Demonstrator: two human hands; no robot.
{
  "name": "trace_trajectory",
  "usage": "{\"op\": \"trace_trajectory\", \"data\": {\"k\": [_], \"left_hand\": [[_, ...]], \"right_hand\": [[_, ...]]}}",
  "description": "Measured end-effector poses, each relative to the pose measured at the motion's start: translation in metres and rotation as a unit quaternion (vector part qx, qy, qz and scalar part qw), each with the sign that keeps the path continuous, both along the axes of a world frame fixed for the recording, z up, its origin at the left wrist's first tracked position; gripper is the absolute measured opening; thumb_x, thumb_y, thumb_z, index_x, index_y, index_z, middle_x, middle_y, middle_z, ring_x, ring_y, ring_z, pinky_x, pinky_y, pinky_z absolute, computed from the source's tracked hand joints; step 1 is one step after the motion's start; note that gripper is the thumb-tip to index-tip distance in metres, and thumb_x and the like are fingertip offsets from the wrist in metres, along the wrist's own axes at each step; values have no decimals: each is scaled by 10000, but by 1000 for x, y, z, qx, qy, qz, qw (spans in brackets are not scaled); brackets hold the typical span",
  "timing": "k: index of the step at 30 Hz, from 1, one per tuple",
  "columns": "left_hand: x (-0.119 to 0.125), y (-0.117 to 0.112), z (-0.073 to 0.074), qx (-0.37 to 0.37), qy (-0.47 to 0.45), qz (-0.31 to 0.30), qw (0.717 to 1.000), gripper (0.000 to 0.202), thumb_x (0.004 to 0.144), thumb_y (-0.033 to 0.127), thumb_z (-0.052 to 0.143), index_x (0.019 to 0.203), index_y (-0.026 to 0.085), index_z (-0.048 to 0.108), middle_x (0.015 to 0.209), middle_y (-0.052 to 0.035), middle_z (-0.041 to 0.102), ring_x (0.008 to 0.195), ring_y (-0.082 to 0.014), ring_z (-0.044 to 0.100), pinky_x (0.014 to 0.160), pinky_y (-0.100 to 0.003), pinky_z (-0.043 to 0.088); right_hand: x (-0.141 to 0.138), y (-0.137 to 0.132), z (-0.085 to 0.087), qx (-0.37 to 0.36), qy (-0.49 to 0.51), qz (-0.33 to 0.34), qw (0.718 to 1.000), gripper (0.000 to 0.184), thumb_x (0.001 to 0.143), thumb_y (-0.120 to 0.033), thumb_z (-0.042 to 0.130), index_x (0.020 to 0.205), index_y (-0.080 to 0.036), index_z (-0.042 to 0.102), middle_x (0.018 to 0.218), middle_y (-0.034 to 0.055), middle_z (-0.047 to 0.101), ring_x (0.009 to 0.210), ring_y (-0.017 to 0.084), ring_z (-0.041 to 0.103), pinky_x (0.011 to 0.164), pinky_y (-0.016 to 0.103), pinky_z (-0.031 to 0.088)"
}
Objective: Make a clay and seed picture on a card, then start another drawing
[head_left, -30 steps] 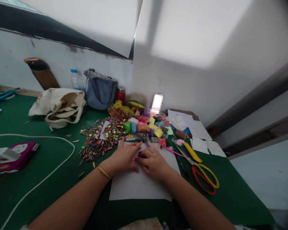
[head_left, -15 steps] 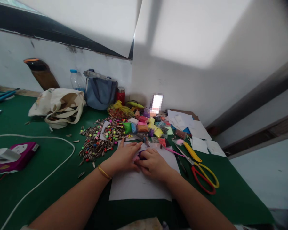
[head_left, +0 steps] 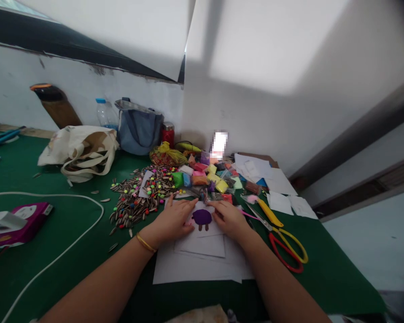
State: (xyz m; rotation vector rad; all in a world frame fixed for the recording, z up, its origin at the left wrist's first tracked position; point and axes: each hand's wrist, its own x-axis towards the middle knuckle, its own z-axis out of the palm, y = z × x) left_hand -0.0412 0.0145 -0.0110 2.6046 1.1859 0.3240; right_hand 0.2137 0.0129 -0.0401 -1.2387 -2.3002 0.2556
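Note:
A flat purple clay shape [head_left: 202, 217] with two short brown legs [head_left: 203, 228] lies on a small white sheet [head_left: 202, 246]. That sheet rests on larger white paper [head_left: 195, 269]. My left hand [head_left: 175, 219] lies on the paper to the left of the shape, fingers spread, thumb by a bit of pink [head_left: 190, 221] that it partly hides. On the other side, my right hand [head_left: 230, 217] has its fingers stretched toward the shape's right edge, the tips resting at the paper. Whether they touch the clay, I cannot tell. Nothing is held in either hand.
Sunflower seeds [head_left: 134, 211] mixed with coloured beads lie left of the paper. Several bagged clay packets [head_left: 200, 179] are heaped behind it. To the right lie scissors [head_left: 286, 251] and a yellow-handled cutter [head_left: 270, 213]. A white cable [head_left: 70, 244] curves across the left side.
My right hand has lifted off the purple shape and moved right, uncovering it and its brown legs. My left hand stays nearly in place.

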Motion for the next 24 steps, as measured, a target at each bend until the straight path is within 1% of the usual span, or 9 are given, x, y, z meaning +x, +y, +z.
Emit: {"op": "trace_trajectory", "data": {"k": [2,4,9,13,17,22,24], "left_hand": [[0,0,1,4,-3,1,1000,680,838,319,569,1470,244,329,1444,-92,509,1339,-265,440,1191,-518,-43],[0,0,2,5,-5,-2,1000,660,852,310,549,1470,241,326,1446,-87,507,1333,-257,446,1193,-517,-39],[0,0,4,-4,-3,-7,1000,633,874,305,521,1470,241,319,1448,-93,504,1335,-254,442,1186,-539,-35],[0,0,5,-12,-9,-9,1000,658,858,299,550,1470,243,317,1456,-97,494,1344,-257,428,1182,-550,-38],[-1,0,5,-16,-1,-9,1000,667,858,304,565,1473,246,313,1450,-103,500,1346,-269,427,1173,-576,-41],[-1,0,4,-5,0,-7,1000,670,844,308,584,1464,242,339,1418,-112,526,1341,-284,434,1170,-590,-19],[-1,-1,3,-8,-9,-8,1000,689,825,309,610,1459,241,349,1412,-119,530,1337,-290,435,1165,-598,-22]], "right_hand": [[-1,-1,-1,-12,-4,-11,1000,413,873,-156,561,1283,-206,568,1050,90,649,984,216,602,882,366,509],[-1,-2,-2,-13,-7,-18,1000,444,862,-156,572,1304,-196,546,1057,95,644,976,218,604,882,369,513],[-2,-2,-2,-11,-18,-22,1000,520,855,-126,550,1366,-204,496,1140,106,624,1092,231,575,948,387,494],[-2,-2,-2,-20,-27,-25,999,489,859,-131,547,1344,-184,515,1133,111,616,1090,233,570,957,392,492],[-2,-2,-1,-12,-22,-25,999,454,874,-133,527,1325,-188,531,1103,105,611,1071,227,566,949,383,491],[-5,-2,2,-5,-38,-17,999,486,860,-131,550,1335,-233,553,1113,87,591,1067,220,540,958,368,471],[-6,-2,1,-1,-56,-35,998,512,853,-149,568,1357,-235,543,1127,93,586,1068,233,530,964,385,463]]}}
